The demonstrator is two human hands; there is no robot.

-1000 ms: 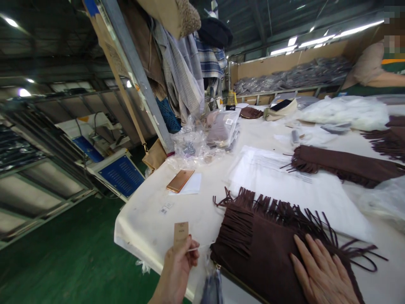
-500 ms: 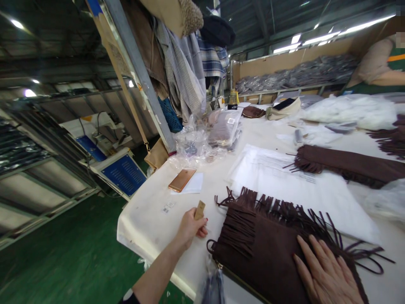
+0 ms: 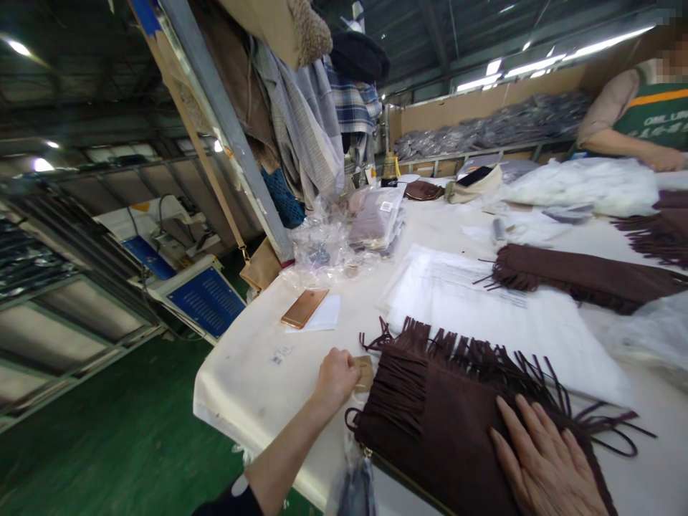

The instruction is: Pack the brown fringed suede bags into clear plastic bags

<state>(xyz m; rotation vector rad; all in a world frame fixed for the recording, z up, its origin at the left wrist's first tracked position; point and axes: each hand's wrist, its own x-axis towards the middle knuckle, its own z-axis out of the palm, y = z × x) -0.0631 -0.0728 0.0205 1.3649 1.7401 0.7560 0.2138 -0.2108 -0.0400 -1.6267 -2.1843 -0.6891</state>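
A dark brown fringed bag [image 3: 462,430] lies on the white table, its zipper edge toward me and its fringe spread along the far side. Flat on the bag's right part rests my right hand [image 3: 548,455], fingers extended. Just left of the bag, my left hand [image 3: 337,380] is closed on a small tan tag [image 3: 364,374], which sticks out toward the fringe. Below that hand a clear plastic piece [image 3: 355,480] hangs by the bag's corner near the table edge.
An orange-backed phone [image 3: 304,308] lies on white paper at the left. White plastic bags [image 3: 484,315] and another fringed brown bag [image 3: 580,276] are beyond. Packed bags [image 3: 376,218] are stacked near a metal post [image 3: 236,143]. A co-worker [image 3: 639,115] stands at the far right.
My left hand has moved slightly right and turned, bringing the tan tag close to the bag's left edge. My right hand stays on the bag. The co-worker shows more fully.
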